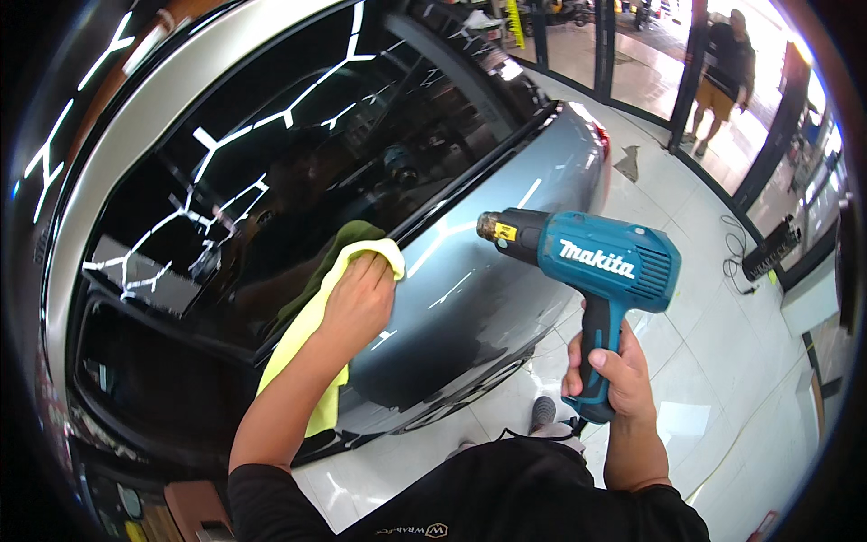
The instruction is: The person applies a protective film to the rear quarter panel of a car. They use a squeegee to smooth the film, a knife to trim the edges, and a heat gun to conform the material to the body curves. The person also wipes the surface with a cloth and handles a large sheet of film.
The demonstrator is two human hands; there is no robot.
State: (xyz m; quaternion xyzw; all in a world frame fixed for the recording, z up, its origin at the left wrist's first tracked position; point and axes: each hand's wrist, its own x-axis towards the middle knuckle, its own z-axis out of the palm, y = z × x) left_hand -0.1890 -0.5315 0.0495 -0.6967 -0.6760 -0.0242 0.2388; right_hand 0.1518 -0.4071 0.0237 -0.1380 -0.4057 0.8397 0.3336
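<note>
My left hand point(359, 294) presses a yellow microfiber cloth point(302, 357) against the lower edge of a car's dark, glossy side window point(280, 172). Its fingers are bunched into the cloth, which hangs down over the grey-blue body panel point(479, 294). On the right, my right hand point(625, 372) is wrapped round the black handle of a teal heat gun point(650, 262). The gun is held above the floor, its metal nozzle pointing left at the car, apart from the panel. Whether the trigger is pressed cannot be seen.
A person point(722, 72) stands by the dark-framed glass doors point(646, 54) at the far right. On the tiled floor lie a coiled black cord point(738, 248), a black cylinder point(773, 249), a grey scrap point(629, 163) and a white sheet point(684, 418).
</note>
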